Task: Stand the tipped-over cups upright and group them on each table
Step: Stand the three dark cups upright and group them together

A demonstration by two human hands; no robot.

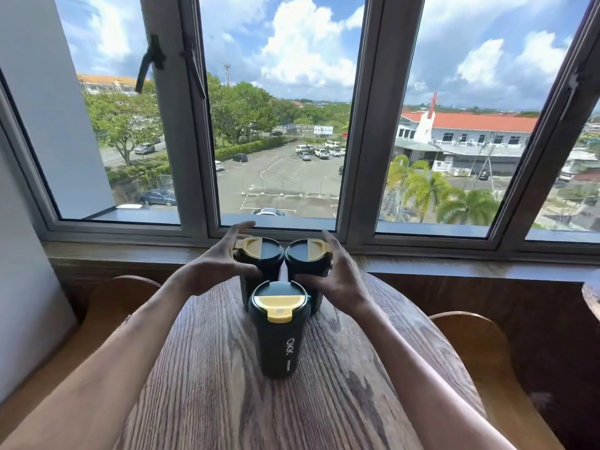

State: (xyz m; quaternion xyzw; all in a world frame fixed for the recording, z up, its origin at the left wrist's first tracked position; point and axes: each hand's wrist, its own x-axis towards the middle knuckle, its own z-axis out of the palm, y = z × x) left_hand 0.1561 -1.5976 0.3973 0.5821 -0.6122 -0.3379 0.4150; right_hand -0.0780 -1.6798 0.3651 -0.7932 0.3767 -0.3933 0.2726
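Three dark green cups with yellow lid flaps stand upright in a tight triangle on the round wooden table (pixel 211 368). The nearest cup (pixel 280 329) shows white lettering on its side. Behind it stand the back left cup (pixel 259 258) and the back right cup (pixel 308 256), touching each other. My left hand (pixel 216 263) cups the outer side of the back left cup, fingers spread. My right hand (pixel 337 277) wraps the outer side of the back right cup. The lower halves of both back cups are hidden by the nearest cup.
A wooden sill (pixel 454 264) runs along the wall behind the table, under a wide window (pixel 279 125). A wooden chair back (pixel 480 352) curves at the right, another chair (pixel 107 297) at the left. A second table's edge (pixel 592 297) shows at far right.
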